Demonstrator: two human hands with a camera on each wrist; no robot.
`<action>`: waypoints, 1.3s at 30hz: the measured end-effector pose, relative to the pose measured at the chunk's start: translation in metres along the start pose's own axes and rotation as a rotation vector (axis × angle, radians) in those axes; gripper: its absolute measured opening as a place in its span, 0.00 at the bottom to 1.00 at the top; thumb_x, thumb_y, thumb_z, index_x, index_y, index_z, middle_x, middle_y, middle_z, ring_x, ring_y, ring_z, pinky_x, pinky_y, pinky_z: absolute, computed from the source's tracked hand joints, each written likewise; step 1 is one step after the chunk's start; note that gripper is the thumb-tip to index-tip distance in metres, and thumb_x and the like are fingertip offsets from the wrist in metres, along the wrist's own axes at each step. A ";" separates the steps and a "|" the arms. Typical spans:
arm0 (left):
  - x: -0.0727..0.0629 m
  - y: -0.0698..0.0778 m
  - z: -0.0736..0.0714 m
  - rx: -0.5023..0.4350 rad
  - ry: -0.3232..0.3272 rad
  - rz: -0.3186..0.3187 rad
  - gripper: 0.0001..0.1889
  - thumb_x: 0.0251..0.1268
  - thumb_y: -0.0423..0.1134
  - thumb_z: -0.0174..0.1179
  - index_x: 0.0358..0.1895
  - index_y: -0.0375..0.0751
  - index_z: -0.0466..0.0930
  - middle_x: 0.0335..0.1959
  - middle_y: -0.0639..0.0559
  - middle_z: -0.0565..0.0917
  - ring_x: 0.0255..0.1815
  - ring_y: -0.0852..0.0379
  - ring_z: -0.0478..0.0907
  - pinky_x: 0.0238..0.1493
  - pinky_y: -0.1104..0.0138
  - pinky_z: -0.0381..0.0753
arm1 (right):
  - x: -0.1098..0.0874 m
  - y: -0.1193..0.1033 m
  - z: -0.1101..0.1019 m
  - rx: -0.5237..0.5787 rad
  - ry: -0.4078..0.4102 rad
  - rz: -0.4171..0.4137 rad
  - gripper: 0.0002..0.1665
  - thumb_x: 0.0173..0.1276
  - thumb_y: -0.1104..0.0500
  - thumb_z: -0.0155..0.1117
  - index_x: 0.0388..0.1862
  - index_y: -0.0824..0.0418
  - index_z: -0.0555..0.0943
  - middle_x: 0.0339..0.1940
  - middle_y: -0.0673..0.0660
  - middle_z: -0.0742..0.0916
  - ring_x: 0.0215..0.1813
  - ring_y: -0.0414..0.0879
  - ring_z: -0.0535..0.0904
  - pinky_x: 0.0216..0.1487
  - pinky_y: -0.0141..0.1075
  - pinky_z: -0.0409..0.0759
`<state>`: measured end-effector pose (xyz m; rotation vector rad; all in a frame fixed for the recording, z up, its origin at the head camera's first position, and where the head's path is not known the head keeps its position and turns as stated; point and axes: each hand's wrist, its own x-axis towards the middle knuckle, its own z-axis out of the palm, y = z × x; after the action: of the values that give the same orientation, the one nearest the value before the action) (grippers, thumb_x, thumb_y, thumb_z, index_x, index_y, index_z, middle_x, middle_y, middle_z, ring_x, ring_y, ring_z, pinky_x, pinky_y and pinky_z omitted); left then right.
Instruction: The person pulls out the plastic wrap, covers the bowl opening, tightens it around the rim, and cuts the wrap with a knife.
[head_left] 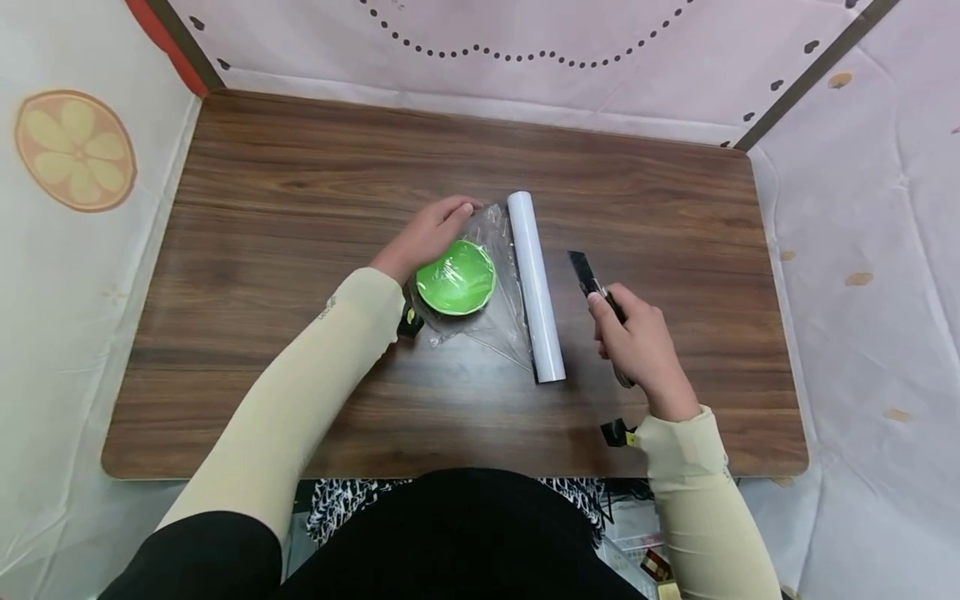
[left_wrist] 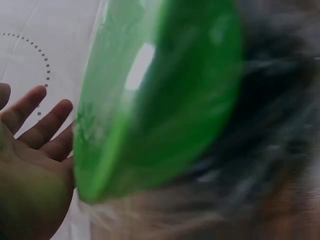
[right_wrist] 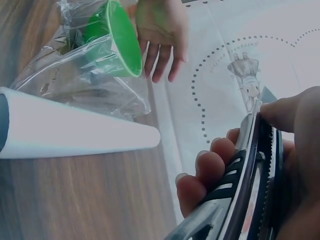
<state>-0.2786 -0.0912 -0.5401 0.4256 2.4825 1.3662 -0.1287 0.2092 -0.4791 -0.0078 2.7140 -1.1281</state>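
Note:
A green bowl (head_left: 456,279) stands under crinkled clear plastic film (head_left: 506,312), which spreads right as far as a long white roll (head_left: 536,287). Whether film and roll are joined I cannot tell. My left hand (head_left: 433,233) is at the bowl's far left side, its fingers extended; in the right wrist view those fingers (right_wrist: 161,52) hang straight beside the bowl. My right hand (head_left: 637,337) grips a black and silver utility knife (right_wrist: 235,185) to the right of the roll. Its black front end (head_left: 581,265) points away from me, apart from roll and film.
The wooden table (head_left: 300,183) is bounded by pale fabric walls (head_left: 75,292) at the left, back and right. Small black devices (head_left: 617,432) sit at both wrists. My body stands at the table's front edge.

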 end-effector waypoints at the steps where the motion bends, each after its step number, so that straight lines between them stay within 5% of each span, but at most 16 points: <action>1: -0.002 -0.002 0.001 -0.009 0.012 -0.004 0.25 0.77 0.56 0.36 0.66 0.49 0.71 0.66 0.49 0.74 0.69 0.51 0.67 0.73 0.55 0.62 | 0.000 0.000 0.000 0.011 0.008 -0.001 0.28 0.74 0.35 0.44 0.32 0.56 0.73 0.19 0.57 0.80 0.21 0.50 0.78 0.24 0.41 0.75; 18: -0.025 -0.028 0.017 -0.330 0.078 -0.072 0.21 0.78 0.44 0.42 0.65 0.42 0.72 0.62 0.44 0.77 0.66 0.52 0.71 0.72 0.60 0.63 | 0.005 0.007 0.007 0.178 0.159 0.031 0.17 0.76 0.49 0.46 0.35 0.59 0.74 0.22 0.61 0.82 0.20 0.51 0.80 0.22 0.41 0.79; 29: -0.035 -0.047 0.024 -0.455 0.099 -0.061 0.20 0.77 0.42 0.44 0.65 0.43 0.73 0.67 0.47 0.74 0.72 0.55 0.65 0.76 0.60 0.56 | 0.006 0.018 0.013 0.225 0.111 0.032 0.13 0.76 0.56 0.40 0.50 0.60 0.70 0.30 0.63 0.81 0.25 0.53 0.79 0.29 0.42 0.82; 39: -0.046 -0.050 0.029 -0.535 0.142 -0.015 0.21 0.75 0.35 0.41 0.65 0.34 0.71 0.70 0.41 0.70 0.74 0.49 0.61 0.77 0.58 0.52 | 0.007 0.026 0.016 0.282 0.100 0.001 0.14 0.75 0.61 0.39 0.57 0.58 0.66 0.35 0.61 0.80 0.31 0.54 0.80 0.36 0.42 0.82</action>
<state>-0.2317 -0.1123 -0.5929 0.1927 2.0857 2.0234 -0.1303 0.2163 -0.5094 0.0944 2.6110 -1.5390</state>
